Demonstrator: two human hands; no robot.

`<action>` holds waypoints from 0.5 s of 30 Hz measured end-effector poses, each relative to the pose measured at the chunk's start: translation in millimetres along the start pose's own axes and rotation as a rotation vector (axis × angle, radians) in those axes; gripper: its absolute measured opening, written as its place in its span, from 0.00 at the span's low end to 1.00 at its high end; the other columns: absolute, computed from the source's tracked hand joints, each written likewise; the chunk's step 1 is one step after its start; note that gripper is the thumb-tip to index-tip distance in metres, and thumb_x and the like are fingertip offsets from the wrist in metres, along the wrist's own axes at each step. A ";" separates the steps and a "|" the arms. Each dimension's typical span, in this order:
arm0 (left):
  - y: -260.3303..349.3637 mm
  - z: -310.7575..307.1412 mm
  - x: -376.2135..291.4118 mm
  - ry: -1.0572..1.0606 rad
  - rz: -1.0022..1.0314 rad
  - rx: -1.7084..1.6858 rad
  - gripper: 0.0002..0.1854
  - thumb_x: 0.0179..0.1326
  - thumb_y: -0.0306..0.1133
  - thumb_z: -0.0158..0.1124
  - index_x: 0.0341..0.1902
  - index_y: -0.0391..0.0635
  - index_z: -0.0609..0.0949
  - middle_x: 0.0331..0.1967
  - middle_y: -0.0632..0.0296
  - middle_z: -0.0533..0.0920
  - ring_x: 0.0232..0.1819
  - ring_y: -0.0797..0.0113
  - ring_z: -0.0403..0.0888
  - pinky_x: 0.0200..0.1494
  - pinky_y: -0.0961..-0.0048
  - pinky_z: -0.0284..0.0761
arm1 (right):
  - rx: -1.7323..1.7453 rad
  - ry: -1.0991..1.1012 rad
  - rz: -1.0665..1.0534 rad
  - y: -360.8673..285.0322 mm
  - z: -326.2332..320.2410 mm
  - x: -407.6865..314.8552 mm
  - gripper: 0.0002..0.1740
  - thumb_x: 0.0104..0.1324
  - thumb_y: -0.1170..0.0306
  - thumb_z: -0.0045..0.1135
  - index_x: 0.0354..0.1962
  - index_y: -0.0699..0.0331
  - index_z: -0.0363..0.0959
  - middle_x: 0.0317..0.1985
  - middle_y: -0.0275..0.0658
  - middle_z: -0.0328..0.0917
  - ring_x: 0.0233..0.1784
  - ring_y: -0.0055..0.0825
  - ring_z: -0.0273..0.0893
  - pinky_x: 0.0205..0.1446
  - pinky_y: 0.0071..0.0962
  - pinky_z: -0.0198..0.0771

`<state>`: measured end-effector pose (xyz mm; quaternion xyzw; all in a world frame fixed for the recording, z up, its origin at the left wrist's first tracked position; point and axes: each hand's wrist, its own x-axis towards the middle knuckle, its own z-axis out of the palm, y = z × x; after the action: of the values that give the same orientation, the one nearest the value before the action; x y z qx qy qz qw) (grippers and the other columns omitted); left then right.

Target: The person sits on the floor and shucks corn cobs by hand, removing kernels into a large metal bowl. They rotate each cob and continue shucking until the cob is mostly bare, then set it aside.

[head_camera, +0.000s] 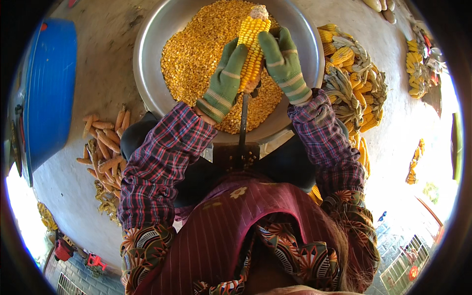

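Observation:
Both my hands wear green striped knit gloves and hold one yellow corn cob [253,44] upright in the picture, over a wide metal basin [147,59]. My left hand [225,75] grips its left side; my right hand [285,64] grips its right side. Some kernels are gone at the cob's top tip and near its lower end. Loose corn kernels [195,55] fill much of the basin. Below the cob, a narrow dark metal bar [243,118] reaches over the basin from a dark block [228,155] between my legs. A few kernels lie on the block.
Stripped cobs [108,140] lie in a pile on the concrete floor at left, near a large blue plastic tub [53,88]. Unshelled corn with dry husks [354,81] is heaped right of the basin. More corn [415,70] sits at the far right.

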<state>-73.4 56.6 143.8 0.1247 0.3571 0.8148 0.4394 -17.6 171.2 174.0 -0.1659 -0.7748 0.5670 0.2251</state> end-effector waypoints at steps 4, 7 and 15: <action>-6.5 -0.5 -0.2 0.045 0.024 0.037 0.22 0.60 0.50 0.46 0.40 0.41 0.73 0.16 0.62 0.74 0.12 0.76 0.69 0.11 0.81 0.62 | -0.127 0.083 -0.118 8.9 6.5 -5.3 0.14 0.61 0.65 0.48 0.32 0.68 0.59 0.21 0.34 0.62 0.23 0.17 0.58 0.24 0.21 0.58; 0.5 -2.6 -2.7 0.012 -0.050 -0.013 0.23 0.59 0.51 0.48 0.43 0.42 0.73 0.23 0.62 0.76 0.18 0.75 0.73 0.17 0.80 0.67 | -0.005 0.145 -0.070 4.5 10.7 -5.2 0.07 0.62 0.71 0.41 0.32 0.68 0.59 0.21 0.34 0.62 0.23 0.18 0.59 0.24 0.21 0.58; 12.3 5.4 -3.8 0.103 -0.088 -0.118 0.23 0.59 0.50 0.48 0.48 0.43 0.72 0.32 0.63 0.77 0.29 0.74 0.77 0.28 0.78 0.77 | 0.242 0.064 -0.056 6.7 5.3 0.0 0.11 0.63 0.64 0.45 0.31 0.65 0.63 0.21 0.29 0.61 0.24 0.15 0.58 0.26 0.18 0.57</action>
<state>-76.1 51.7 156.6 0.0409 0.3359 0.8196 0.4623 -20.4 168.9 166.2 -0.1342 -0.6975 0.6442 0.2838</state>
